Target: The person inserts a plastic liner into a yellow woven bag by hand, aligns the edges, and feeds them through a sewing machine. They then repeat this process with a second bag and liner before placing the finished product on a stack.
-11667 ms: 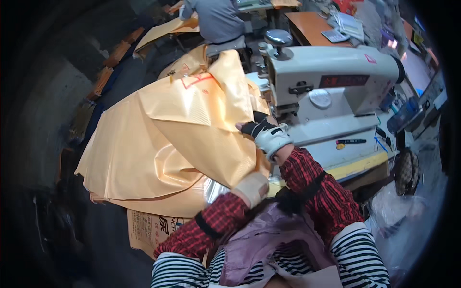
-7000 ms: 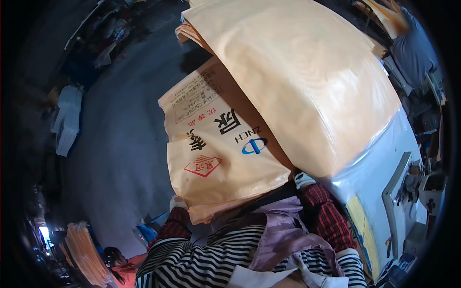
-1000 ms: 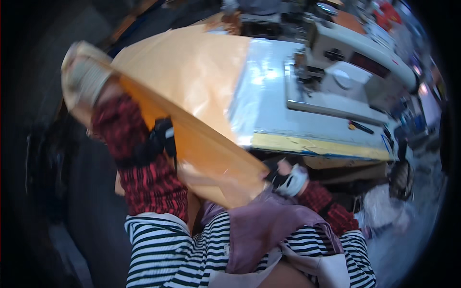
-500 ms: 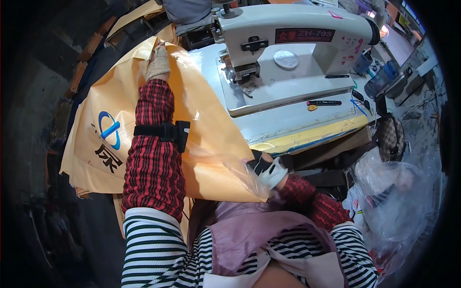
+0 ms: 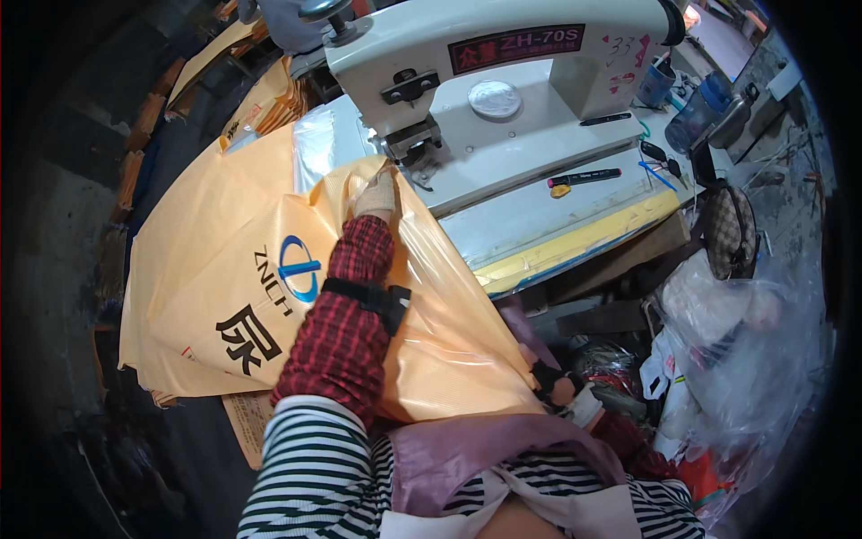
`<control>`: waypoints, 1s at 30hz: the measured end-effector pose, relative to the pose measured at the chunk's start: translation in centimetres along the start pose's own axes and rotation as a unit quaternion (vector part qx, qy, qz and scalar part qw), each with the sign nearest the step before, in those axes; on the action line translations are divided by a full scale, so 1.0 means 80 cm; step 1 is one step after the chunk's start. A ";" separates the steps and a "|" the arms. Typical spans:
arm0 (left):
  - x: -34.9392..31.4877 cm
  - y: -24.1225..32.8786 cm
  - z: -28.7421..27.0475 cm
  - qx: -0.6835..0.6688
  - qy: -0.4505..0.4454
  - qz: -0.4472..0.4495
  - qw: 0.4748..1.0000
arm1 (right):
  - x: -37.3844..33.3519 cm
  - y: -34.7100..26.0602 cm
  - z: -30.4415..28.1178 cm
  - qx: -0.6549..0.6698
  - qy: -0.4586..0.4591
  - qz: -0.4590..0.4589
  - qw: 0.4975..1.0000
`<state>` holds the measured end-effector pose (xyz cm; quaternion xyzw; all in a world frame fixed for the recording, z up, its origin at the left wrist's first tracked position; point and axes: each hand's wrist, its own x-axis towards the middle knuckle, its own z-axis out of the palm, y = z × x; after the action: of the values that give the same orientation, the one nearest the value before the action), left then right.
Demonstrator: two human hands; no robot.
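A large yellow woven sack point(image 5: 189, 260), with a blue emblem and dark print, spreads from the left across my lap. My left hand point(image 5: 375, 196), in a beige glove, is closed on a gathered fold at the sack's far edge. That edge lies close beside the needle area point(image 5: 420, 169) of a white industrial sewing machine point(image 5: 512, 99). Low on the right, my right hand point(image 5: 567, 395), dark-covered with a pale band at the wrist, is closed at the sack's near right corner. Its fingertips are partly hidden.
On the machine table lie a marker pen point(image 5: 588, 180) and dark clips point(image 5: 660, 157), with a blue-lidded bottle point(image 5: 705, 117) behind. More folded sacks point(image 5: 269, 99) are stacked at the far left. Clear plastic bags point(image 5: 736, 350) and a checked pouch point(image 5: 732, 234) are at the right.
My left hand has moved right and nearer, bringing the sack's far edge beside the needle area. My right hand has moved right and nearer with the corner. The view has shifted a little.
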<state>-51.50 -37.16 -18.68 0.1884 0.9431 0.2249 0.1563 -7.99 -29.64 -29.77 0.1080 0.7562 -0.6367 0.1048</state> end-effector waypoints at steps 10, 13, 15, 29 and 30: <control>0.022 -0.059 -0.121 0.407 -0.060 0.191 0.891 | 0.194 -0.196 -0.010 -0.453 -0.047 -0.087 0.886; -0.025 -0.092 -0.138 0.572 -0.284 0.303 0.707 | 0.246 -0.271 -0.020 -0.471 -0.009 -0.035 0.881; -0.143 -0.174 -0.157 0.559 -0.289 0.316 0.710 | 0.279 -0.249 -0.014 -0.443 -0.022 0.021 0.896; -0.289 -0.055 -0.118 -0.203 0.026 0.147 0.968 | 0.217 -0.222 -0.021 -0.541 -0.008 -0.135 0.830; -0.304 -0.029 -0.112 -0.102 -0.035 0.284 0.953 | 0.224 -0.205 -0.015 -0.498 0.045 -0.164 0.850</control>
<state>-34.19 -52.73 -7.06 0.4388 0.8167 0.3485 0.1379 -29.97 -30.68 -19.45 -0.0557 0.9826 -0.1772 0.0042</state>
